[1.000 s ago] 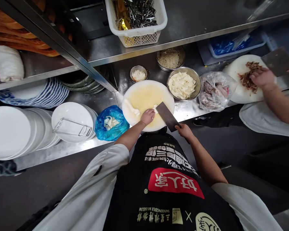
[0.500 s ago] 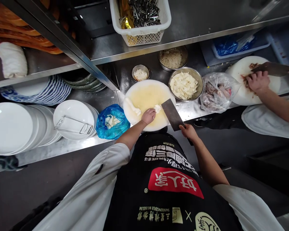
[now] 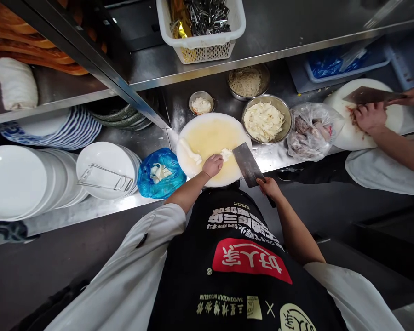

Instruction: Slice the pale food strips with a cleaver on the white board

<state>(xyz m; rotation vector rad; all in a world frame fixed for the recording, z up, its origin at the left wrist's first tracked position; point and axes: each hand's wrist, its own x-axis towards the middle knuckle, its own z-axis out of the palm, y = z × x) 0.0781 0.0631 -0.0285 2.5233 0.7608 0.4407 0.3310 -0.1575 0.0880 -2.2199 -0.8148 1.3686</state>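
A round cutting board (image 3: pixel 210 128), yellowish in the middle with a white rim, lies before me. My left hand (image 3: pixel 213 166) presses on it with curled fingers, holding down a small piece of white food (image 3: pixel 227 154) whose kind I cannot make out. My right hand (image 3: pixel 268 187) is closed round the handle of a cleaver (image 3: pixel 247 163), its broad blade over the board's right edge, close to the white food. Another white strip (image 3: pixel 189 152) rests at the board's left side. Beyond the board on the right, a metal bowl (image 3: pixel 289 123) holds pale slices (image 3: pixel 264 121).
Left of the board sit a blue bag (image 3: pixel 146 184) with white pieces and stacked plates (image 3: pixel 15 184). Behind are a small bowl (image 3: pixel 212 109) and a bowl of shreds (image 3: pixel 248 82). A clear bag (image 3: pixel 312 133) lies right, near a co-worker's hand (image 3: pixel 370 117) and cleaver. A shelf (image 3: pixel 279 46) overhangs.
My hands, my cleaver and the white food keep nearly the same places. At the right, the co-worker's cleaver has shifted left over the other board.
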